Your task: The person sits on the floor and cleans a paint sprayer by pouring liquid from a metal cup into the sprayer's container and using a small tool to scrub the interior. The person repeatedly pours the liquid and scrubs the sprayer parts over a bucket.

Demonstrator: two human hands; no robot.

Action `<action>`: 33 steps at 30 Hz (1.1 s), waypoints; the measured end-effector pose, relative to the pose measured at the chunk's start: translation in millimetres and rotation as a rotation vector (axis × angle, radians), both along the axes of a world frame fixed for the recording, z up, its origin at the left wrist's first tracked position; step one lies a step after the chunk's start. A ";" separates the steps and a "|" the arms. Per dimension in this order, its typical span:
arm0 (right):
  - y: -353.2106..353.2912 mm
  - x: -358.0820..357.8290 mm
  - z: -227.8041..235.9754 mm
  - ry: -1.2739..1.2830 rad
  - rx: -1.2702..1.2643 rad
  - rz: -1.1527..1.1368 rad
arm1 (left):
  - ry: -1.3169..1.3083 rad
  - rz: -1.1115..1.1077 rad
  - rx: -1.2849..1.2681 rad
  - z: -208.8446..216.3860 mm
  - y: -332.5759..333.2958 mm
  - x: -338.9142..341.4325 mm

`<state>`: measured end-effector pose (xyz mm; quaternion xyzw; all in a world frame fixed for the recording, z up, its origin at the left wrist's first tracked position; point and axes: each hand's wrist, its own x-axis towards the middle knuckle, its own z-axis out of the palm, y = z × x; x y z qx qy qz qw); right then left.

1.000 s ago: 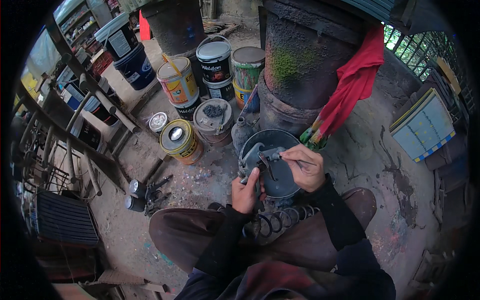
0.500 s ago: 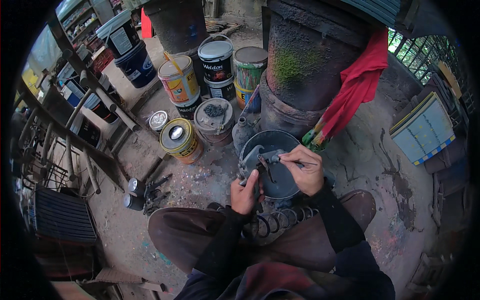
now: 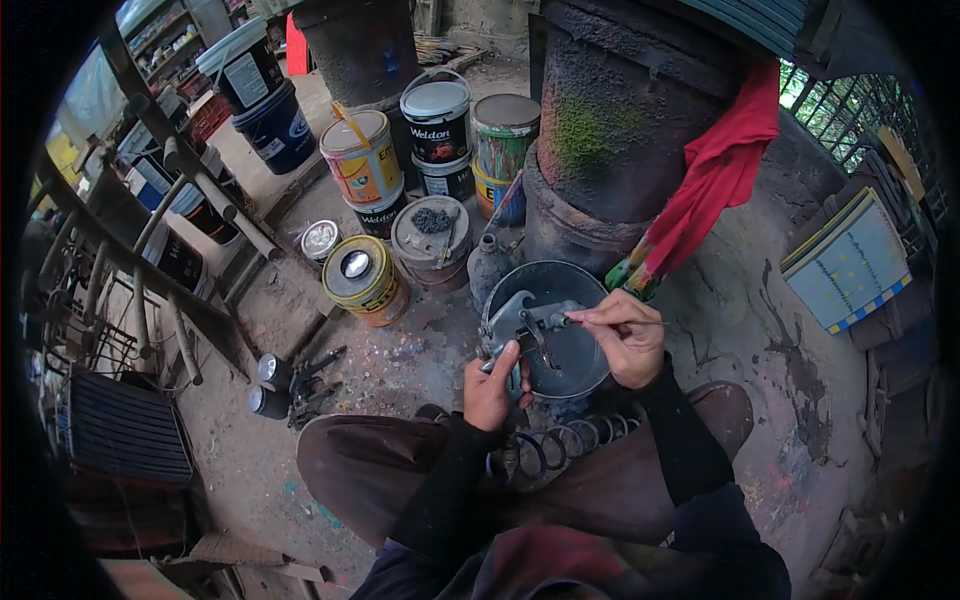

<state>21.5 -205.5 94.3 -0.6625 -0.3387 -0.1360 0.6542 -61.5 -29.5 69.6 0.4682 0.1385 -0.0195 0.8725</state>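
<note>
In front of my lap, a paint spray gun (image 3: 530, 330) is held over a dark bucket (image 3: 575, 378) by its grip. My left hand (image 3: 488, 392) is closed round that grip, thumb on top. To its right, my right hand (image 3: 632, 340) pinches a thin rod (image 3: 656, 322) whose end sticks out past the fingers. The pinching fingertips are at the gun's rear or nozzle end; I cannot tell which. Whether the rod is inside the gun is too small to make out. A coiled hose (image 3: 560, 445) lies across my lap below the gun.
A grey bottle (image 3: 488, 262) stands against the bucket's left side. Several paint pails, including a yellow one (image 3: 365, 283), stand ahead-left. A large mossy pot (image 3: 600, 140) with a red cloth (image 3: 715, 160) rises behind. Another spray gun (image 3: 308, 385) lies on the left floor.
My right hand has shifted slightly to the right, and its fingers have turned around the rod. My left hand and the spray gun have barely moved.
</note>
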 end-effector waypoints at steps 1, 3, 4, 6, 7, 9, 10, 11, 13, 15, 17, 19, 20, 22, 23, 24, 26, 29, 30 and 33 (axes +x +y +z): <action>0.5 -0.2 1.1 -0.030 -0.031 -0.018 | -0.017 -0.002 0.012 -0.3 -0.2 0.2; 3.5 -2.5 5.7 -0.086 -0.093 -0.060 | -0.048 -0.009 0.035 -2.2 -1.6 0.7; 5.6 -3.9 5.6 -0.102 -0.133 -0.090 | -0.050 -0.012 0.074 -4.3 -1.6 0.8; 10.8 -7.5 6.1 -0.138 -0.209 -0.153 | -0.058 -0.021 0.154 -8.4 -0.9 1.9; 12.9 -9.8 8.6 -0.080 -0.235 -0.161 | -0.052 -0.012 0.153 -9.0 -1.5 1.8; 10.0 -5.6 11.2 -0.049 -0.270 -0.125 | -0.036 0.009 0.153 -10.0 -1.8 1.1; 9.1 -4.0 11.9 -0.034 -0.287 -0.107 | -0.040 0.013 0.137 -7.8 -1.9 0.6; 9.4 -4.0 8.3 -0.001 -0.215 -0.117 | -0.041 0.015 0.121 -4.4 -2.1 -1.3; 11.7 -4.9 -1.8 0.064 -0.070 -0.136 | -0.051 0.020 0.113 -2.9 -2.5 -1.9; 18.3 -9.2 -1.6 -0.030 -0.069 -0.214 | -0.078 0.022 0.122 -2.7 -5.0 2.4; 19.9 -9.8 -0.1 -0.076 -0.129 -0.232 | -0.057 0.014 0.162 -6.8 -3.6 2.6; 15.4 -6.6 -4.9 0.044 -0.088 -0.154 | -0.046 0.036 0.149 -5.4 -4.4 0.9; 14.3 -6.3 -7.9 0.107 -0.066 -0.117 | -0.041 0.057 0.117 -0.9 -5.9 -1.8; 16.7 -7.0 -8.7 0.172 0.074 -0.109 | -0.029 0.078 0.087 2.3 -6.0 -2.8; 17.5 -6.4 -8.3 0.203 0.140 -0.102 | -0.024 0.080 0.085 2.7 -5.4 -0.9; 17.2 -6.6 -4.6 0.102 0.031 -0.126 | -0.019 0.083 0.084 2.6 -5.1 0.0; 15.6 -8.4 6.2 -0.102 -0.185 -0.176 | -0.044 0.069 0.149 -3.3 -5.1 -0.8; 19.1 -10.8 4.6 -0.101 -0.215 -0.196 | -0.087 0.053 0.215 -8.6 -4.1 -2.4; 18.1 -10.4 1.2 0.001 -0.152 -0.182 | -0.102 0.049 0.231 -8.3 -4.1 -2.4; 17.9 -8.0 -5.5 0.168 -0.057 -0.154 | -0.052 0.087 0.152 -0.9 -5.8 -4.9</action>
